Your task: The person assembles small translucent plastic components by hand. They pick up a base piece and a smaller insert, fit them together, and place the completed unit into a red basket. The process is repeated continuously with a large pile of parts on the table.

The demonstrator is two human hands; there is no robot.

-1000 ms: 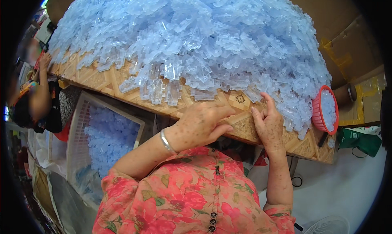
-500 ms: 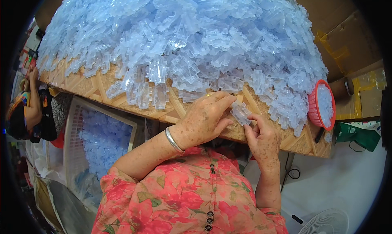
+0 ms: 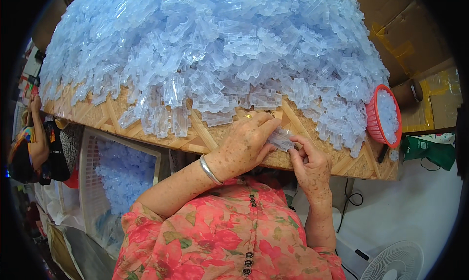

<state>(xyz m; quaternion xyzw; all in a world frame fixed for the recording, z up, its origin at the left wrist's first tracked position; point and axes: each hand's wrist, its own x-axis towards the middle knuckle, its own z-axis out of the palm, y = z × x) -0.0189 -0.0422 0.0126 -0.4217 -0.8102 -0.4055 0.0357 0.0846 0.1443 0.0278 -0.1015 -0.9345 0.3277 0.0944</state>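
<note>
A small clear plastic piece [image 3: 280, 140], flat and oblong, is held between my two hands just above the table's front edge. My left hand [image 3: 245, 145], with a silver bangle at the wrist, has its fingers closed round the piece's left end. At the other end, the thumb and forefinger of my right hand [image 3: 312, 170] pinch it. Beyond my hands rises a huge heap of similar clear, bluish plastic pieces [image 3: 210, 50], some with notched edges. A few loose pieces [image 3: 181, 121] lie along the heap's near side, left of my hands.
The wood-patterned table [image 3: 342, 165] has its front edge close to my body. A red basket [image 3: 373, 118] of pieces stands at its right end. Below the left side is a white crate [image 3: 88, 182] holding more. A fan [image 3: 398, 260] is low right; another person's arm [image 3: 36, 123] shows far left.
The plastic piece has tilted flatter and shifted slightly left, with my left fingers covering more of its end. My right hand has moved a little left along with it. The whole view has shifted slightly.
</note>
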